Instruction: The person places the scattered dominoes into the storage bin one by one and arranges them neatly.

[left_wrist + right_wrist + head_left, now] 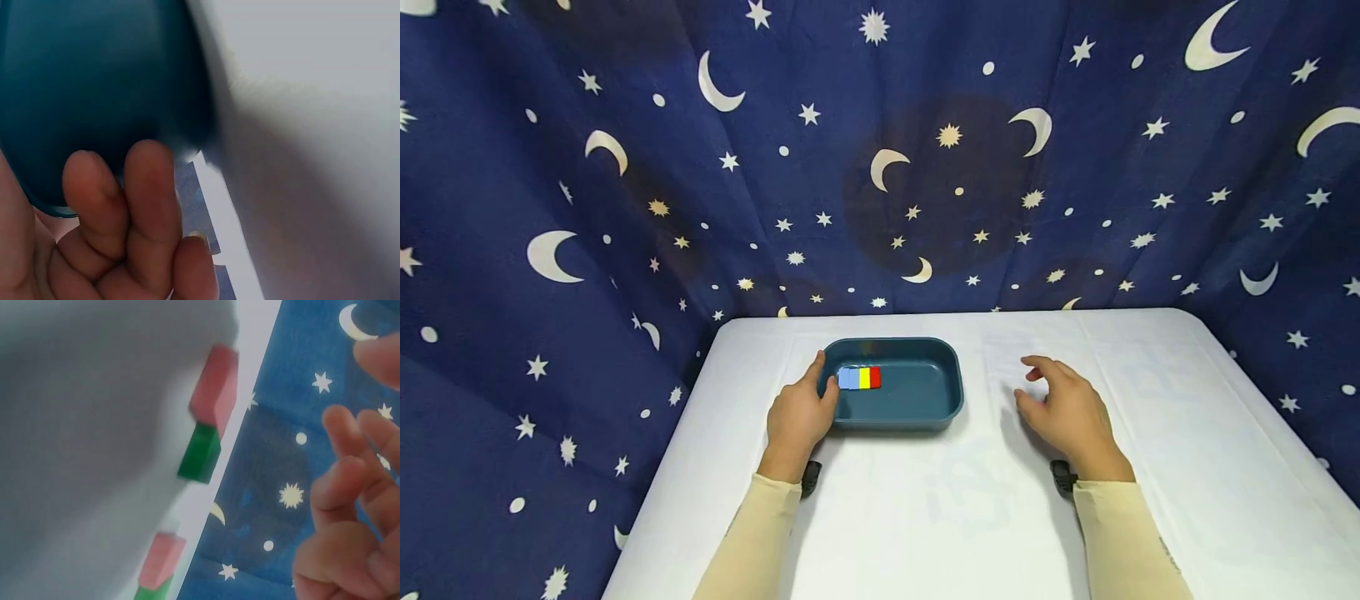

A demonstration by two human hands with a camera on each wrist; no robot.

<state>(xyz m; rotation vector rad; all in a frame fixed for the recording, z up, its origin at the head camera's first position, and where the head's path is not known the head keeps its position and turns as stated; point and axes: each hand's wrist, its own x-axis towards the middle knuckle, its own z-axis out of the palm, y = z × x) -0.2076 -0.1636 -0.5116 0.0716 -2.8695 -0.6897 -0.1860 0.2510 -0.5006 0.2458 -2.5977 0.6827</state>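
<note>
A dark teal rectangular tray (pixel 917 408) lies on the table, in the middle of the head view. Inside, near its left end, is a short row of flat coloured pieces: light blue (pixel 848 378), yellow (pixel 865 378) and red (pixel 876 377). My left hand (pixel 801 410) grips the tray's left end, thumb over the rim; in the left wrist view its curled fingers (pixel 150 187) lie against the tray's outside. My right hand (pixel 1067 408) hovers right of the tray, fingers loosely bent, holding nothing. Pink blocks (pixel 215 387) and green blocks (pixel 201 453) show in the right wrist view.
A white cloth covers the table (pixel 925 517). Behind it and along both sides hangs a dark blue curtain (pixel 820 192) with moons and stars. Each wrist carries a small black device (pixel 1063 479) near the beige sleeve.
</note>
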